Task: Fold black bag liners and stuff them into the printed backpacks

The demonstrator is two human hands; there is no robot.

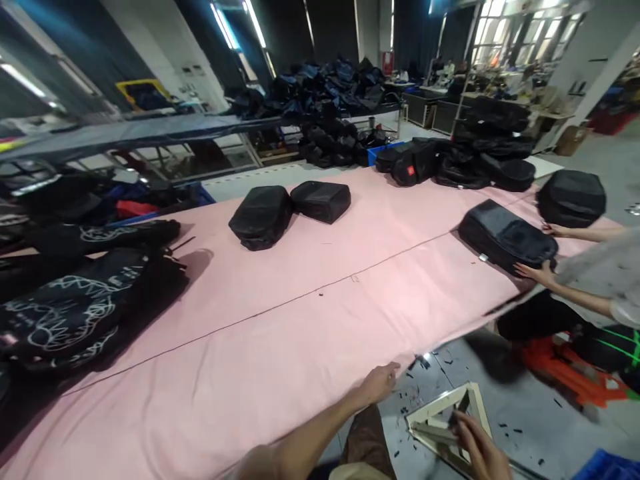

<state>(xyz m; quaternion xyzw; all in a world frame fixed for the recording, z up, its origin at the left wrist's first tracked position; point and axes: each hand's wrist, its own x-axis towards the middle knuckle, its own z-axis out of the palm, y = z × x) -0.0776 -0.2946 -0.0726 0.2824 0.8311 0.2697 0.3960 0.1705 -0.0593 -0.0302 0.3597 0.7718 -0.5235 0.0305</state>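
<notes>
My left hand (380,385) rests on the near edge of the pink-covered table (280,373), a finger stretched out along the cloth and nothing seen in its grasp. Lower right, my right hand (481,445) is held over the floor beside a cream metal frame (473,407). Its fingers are pinched together near a small dark piece, too indistinct to name. Two black bags (263,217) (321,200) lie near the table's far side, away from both hands.
A co-worker's hands (537,272) touch a black backpack (505,230) at the table's right end. Black bags with white line drawings (95,307) are piled at left. More black bags (415,163) line the far right. An orange stool (565,373) stands right; dark scraps litter the floor.
</notes>
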